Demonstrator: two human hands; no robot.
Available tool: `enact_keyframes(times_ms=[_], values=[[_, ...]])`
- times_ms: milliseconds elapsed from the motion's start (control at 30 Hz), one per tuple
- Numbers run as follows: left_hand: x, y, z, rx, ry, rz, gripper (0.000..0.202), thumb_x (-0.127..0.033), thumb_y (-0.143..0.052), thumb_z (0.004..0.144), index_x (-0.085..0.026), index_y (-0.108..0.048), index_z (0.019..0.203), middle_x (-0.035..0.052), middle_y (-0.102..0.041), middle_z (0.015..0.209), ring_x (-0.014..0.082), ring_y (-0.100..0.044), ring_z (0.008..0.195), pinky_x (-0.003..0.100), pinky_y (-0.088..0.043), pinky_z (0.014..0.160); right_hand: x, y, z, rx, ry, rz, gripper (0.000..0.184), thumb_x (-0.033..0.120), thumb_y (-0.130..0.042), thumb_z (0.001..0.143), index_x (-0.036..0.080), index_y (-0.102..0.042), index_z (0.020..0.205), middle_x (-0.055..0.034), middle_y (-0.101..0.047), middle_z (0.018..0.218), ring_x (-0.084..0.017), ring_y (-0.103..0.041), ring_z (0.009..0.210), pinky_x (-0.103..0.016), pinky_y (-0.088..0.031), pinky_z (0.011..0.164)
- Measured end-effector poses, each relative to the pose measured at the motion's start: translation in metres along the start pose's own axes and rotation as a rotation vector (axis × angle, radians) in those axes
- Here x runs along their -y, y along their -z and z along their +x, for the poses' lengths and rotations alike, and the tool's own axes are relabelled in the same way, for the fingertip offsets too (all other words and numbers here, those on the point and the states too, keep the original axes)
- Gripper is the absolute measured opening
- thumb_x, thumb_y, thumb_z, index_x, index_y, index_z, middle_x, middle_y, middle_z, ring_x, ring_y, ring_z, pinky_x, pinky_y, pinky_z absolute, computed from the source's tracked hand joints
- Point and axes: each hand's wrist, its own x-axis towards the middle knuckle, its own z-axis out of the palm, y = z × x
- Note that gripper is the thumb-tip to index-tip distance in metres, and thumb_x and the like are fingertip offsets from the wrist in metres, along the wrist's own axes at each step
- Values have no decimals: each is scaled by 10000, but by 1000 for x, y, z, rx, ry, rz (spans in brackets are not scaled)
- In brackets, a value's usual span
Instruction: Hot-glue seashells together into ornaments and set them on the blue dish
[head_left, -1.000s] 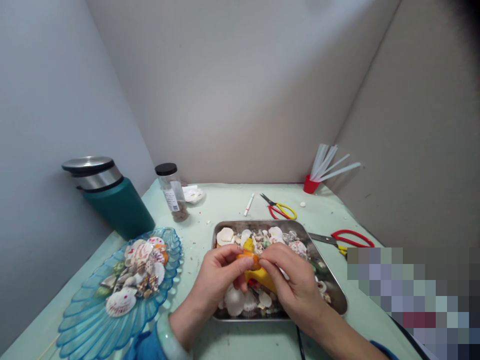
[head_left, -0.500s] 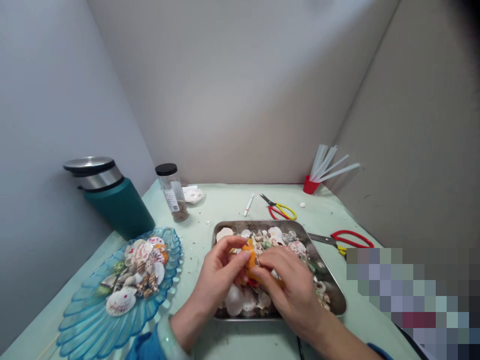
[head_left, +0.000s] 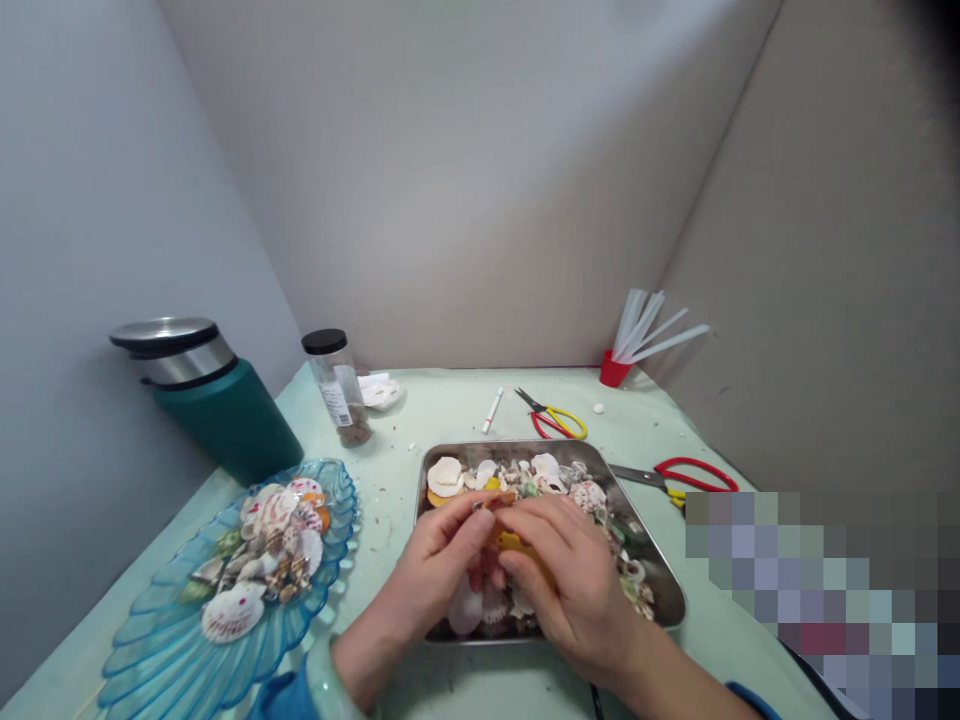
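Between the two grips, over the near half of a rectangular silver metal tray (head_left: 670,600) of mixed shells, lies a small, thin orange shell-like piece (head_left: 501,497). The left grip (head_left: 442,545) pinches it between thumb and fingers; the right grip (head_left: 581,570) curls against its right side, and whether those fingers clasp anything cannot be told. Just below the piece, partly hidden by the right grip, shows a yellow smooth-surfaced object (head_left: 516,545). The piece should prove light, stiff and brittle, perhaps slick on its inner face; it is best taken lightly by opposite edges, not squeezed across the middle.

Count, placed from the grips: left, one translucent blue scalloped dish (head_left: 142,655) bearing shells, and one teal bottle with a steel lid (head_left: 232,420); beyond and left, one clear jar with a black lid (head_left: 337,395); beyond, one white pen-shaped marker (head_left: 492,411); beyond and right, two red-and-yellow-handled scissors (head_left: 543,408) and one red cup (head_left: 614,370) of translucent sticks. Shells and sticks overlap too much to count.
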Motion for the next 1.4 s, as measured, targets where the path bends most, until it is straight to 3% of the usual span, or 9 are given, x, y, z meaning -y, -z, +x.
enact_keyframes(times_ms=[100,200,333,600,800,1100,1167,1300,1400], values=[[2,0,0,-6,29,-3,369,-442,-459,885,-134,-623,1004,-10,-576,505,110,-504,442,200,-405,449,-1,-2,-2,-71,-28,34,155,128,-521,863,185,-576,997,-67,-633,877,-194,-579,819,-346,-459,743],[0,-2,0,-8,36,-14,375,-426,-439,896,-124,-583,1066,-19,-566,478,107,-489,417,195,-398,438,-3,-5,-3,-170,-174,28,109,143,-538,861,185,-551,960,-50,-593,832,-172,-553,750,-317,-458,697],[-4,-5,-1,13,41,11,350,-437,-485,870,-129,-582,1005,-26,-553,448,103,-477,392,189,-376,420,-4,-6,-1,-98,-325,58,54,222,-505,894,190,-548,888,-29,-564,774,-153,-525,671,-283,-438,616],[0,-5,-4,72,21,-22,268,-423,-458,889,-167,-499,959,-27,-586,569,77,-495,395,174,-335,407,-2,-5,1,40,-296,109,243,218,-434,938,201,-516,710,8,-523,645,-128,-511,593,-250,-386,591],[2,-4,-4,76,16,2,224,-402,-437,905,-181,-473,904,-19,-605,627,58,-461,394,171,-339,417,-3,-5,0,105,-261,103,300,229,-399,957,197,-523,686,4,-505,640,-130,-494,605,-254,-366,600],[-3,-5,-4,60,-11,60,244,-398,-446,902,-168,-520,935,-40,-554,548,85,-497,420,185,-390,443,-2,-5,-1,62,-289,144,266,216,-415,948,190,-523,706,8,-501,651,-122,-494,604,-251,-372,594],[-3,-5,-3,37,-36,98,266,-390,-465,894,-156,-565,972,-23,-579,589,96,-530,464,196,-426,477,-4,-6,-1,20,-285,141,214,208,-432,939,184,-547,761,-2,-522,679,-129,-506,626,-256,-382,603],[-5,-3,-1,-112,-136,180,257,-323,-560,847,-170,-628,1042,59,-662,969,150,-618,788,230,-486,696,-5,-7,-2,-29,-254,134,158,177,-451,925,178,-560,811,-19,-549,722,-142,-522,664,-269,-392,622],[-4,-2,0,-198,-158,142,183,-302,-594,824,-168,-656,933,41,-670,908,157,-604,829,229,-479,738,-5,-7,-2,-33,-234,119,150,162,-459,918,179,-558,807,-20,-546,723,-144,-517,665,-274,-390,619]])
